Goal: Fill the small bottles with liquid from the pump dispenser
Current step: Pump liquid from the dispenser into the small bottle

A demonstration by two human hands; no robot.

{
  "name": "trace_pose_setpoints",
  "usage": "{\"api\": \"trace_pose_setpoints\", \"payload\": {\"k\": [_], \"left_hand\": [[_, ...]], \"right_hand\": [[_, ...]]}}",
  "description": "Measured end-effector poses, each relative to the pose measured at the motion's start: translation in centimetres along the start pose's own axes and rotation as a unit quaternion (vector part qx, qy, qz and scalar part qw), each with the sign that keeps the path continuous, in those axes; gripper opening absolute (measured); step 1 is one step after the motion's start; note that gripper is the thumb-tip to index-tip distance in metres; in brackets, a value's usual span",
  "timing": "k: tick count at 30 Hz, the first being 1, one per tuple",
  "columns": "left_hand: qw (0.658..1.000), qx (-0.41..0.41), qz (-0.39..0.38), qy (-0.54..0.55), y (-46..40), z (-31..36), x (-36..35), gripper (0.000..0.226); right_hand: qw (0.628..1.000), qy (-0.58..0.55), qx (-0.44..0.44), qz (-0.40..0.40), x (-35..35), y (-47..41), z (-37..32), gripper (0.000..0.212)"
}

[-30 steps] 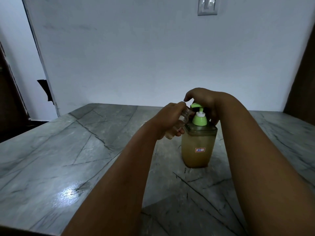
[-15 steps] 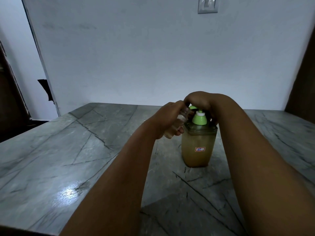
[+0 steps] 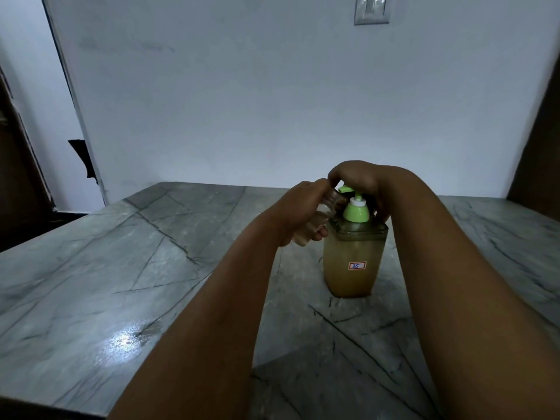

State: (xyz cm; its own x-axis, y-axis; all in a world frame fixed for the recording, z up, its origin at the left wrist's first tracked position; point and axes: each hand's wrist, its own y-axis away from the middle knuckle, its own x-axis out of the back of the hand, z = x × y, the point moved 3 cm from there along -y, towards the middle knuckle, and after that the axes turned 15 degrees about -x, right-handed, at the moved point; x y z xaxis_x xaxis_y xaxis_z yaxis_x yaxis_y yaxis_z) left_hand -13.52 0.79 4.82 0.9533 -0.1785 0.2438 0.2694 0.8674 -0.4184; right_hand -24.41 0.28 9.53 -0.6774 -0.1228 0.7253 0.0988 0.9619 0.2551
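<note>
Grey marble counter [image 3: 127, 268]. Dispenser [image 3: 353, 262] stands on it w/ amber liquid, sticker reads "35". L hand [image 3: 298, 212] grips small bottle [image 3: 321, 216], tilted, mouth by green pump [image 3: 354, 207] spout. R hand [image 3: 360, 178] curled over pump head. Wall switch [image 3: 372, 9] beyond.

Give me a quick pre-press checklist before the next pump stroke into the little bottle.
1. Small bottle gripped by left hand: ok.
2. Bottle mouth under the green spout: looks close, exact alignment cannot tell.
3. Right hand on the pump head: ok, it covers the top.
4. Dispenser upright on the marble table: ok.
5. Liquid left in the dispenser: ok, it looks nearly full.
6. Fill level in the small bottle: cannot tell, the fingers hide most of it.
</note>
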Motion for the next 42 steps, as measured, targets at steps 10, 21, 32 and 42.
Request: {"api": "trace_pose_setpoints", "payload": {"k": [10,21,32,42], "left_hand": [[1.000,-0.009,0.002,-0.014,0.1,-0.1,0.1,0.034],[1.000,-0.002,0.007,-0.011,-0.2,-0.3,0.3,0.034],[1.000,0.003,0.000,-0.013,-0.3,-0.4,0.3,0.037],[1.000,0.004,0.009,-0.013,-0.3,-0.5,0.4,0.031]], "right_hand": [[0.999,0.034,0.007,0.006,-0.3,-0.7,0.1,0.020],[0.995,-0.053,-0.060,-0.066,0.4,-1.2,0.7,0.033],[0.999,0.040,0.009,0.020,0.0,-0.1,-0.1,0.026],[0.997,-0.052,-0.034,-0.040,0.4,-0.7,0.6,0.030]]}}
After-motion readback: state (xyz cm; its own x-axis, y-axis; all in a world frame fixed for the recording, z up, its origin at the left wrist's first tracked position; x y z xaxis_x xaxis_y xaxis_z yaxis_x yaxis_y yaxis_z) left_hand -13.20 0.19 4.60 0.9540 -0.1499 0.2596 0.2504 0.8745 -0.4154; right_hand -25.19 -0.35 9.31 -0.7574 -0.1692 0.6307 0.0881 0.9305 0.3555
